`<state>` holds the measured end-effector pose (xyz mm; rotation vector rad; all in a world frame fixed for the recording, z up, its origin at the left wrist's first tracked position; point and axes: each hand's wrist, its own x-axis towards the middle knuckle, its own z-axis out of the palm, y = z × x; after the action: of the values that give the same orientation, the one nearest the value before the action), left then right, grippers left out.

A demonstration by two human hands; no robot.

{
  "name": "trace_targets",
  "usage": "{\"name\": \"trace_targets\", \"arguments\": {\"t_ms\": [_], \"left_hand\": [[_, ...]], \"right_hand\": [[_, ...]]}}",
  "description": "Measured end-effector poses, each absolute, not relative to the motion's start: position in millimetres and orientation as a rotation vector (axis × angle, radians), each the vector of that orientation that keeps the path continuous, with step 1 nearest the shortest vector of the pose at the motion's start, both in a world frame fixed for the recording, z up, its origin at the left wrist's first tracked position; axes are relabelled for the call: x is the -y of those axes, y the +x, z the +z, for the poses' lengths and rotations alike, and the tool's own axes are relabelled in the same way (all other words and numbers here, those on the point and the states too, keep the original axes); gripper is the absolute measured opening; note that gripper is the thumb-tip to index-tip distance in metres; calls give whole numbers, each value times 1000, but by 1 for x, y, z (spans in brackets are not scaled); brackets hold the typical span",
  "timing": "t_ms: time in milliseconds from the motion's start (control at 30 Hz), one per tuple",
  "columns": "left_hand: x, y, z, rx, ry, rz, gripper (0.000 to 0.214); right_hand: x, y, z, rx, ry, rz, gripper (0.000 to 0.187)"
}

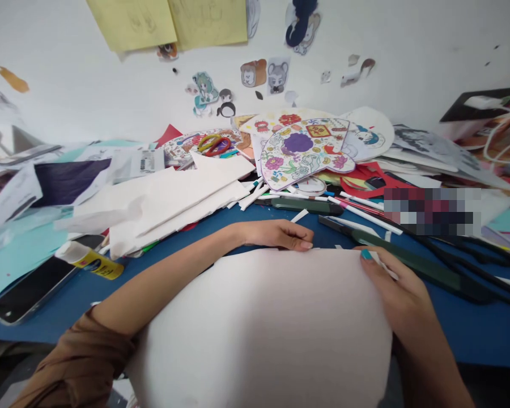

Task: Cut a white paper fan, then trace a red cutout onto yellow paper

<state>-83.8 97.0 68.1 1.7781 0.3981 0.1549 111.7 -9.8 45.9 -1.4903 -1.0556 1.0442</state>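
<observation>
A large white sheet of paper (263,323) lies in front of me over the near edge of the blue mat (471,328). My left hand (280,233) rests at the sheet's far edge, fingers curled down and pressed on the paper's top border. At the sheet's right corner, my right hand (393,280) has its fingers bent over the edge, and a thin white strip shows beside them. A dark green utility knife (412,263) lies just right of that hand.
Black scissors (484,258) lie at the right. A glue bottle (91,260) and a phone (29,289) lie at the left. Stacked white paper (170,204), markers (357,207) and coloured paper cut-outs (301,150) crowd the far side, against a wall with stickers.
</observation>
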Motion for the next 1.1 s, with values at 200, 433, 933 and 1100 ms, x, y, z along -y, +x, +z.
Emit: {"name": "trace_targets", "arguments": {"t_ms": [200, 433, 933, 1100], "left_hand": [[-89, -85, 62, -453, 1670, 302, 42], [-90, -84, 57, -563, 1493, 493, 43], [-93, -95, 87, -697, 1818, 99, 37], [-81, -89, 89, -679, 1810, 169, 29]], "right_hand": [[7, 111, 44, 1131, -1455, 1060, 41], [15, 105, 52, 1054, -1457, 1020, 41], [14, 115, 41, 1141, -1429, 1095, 47], [13, 115, 42, 1189, -1417, 1072, 45]]}}
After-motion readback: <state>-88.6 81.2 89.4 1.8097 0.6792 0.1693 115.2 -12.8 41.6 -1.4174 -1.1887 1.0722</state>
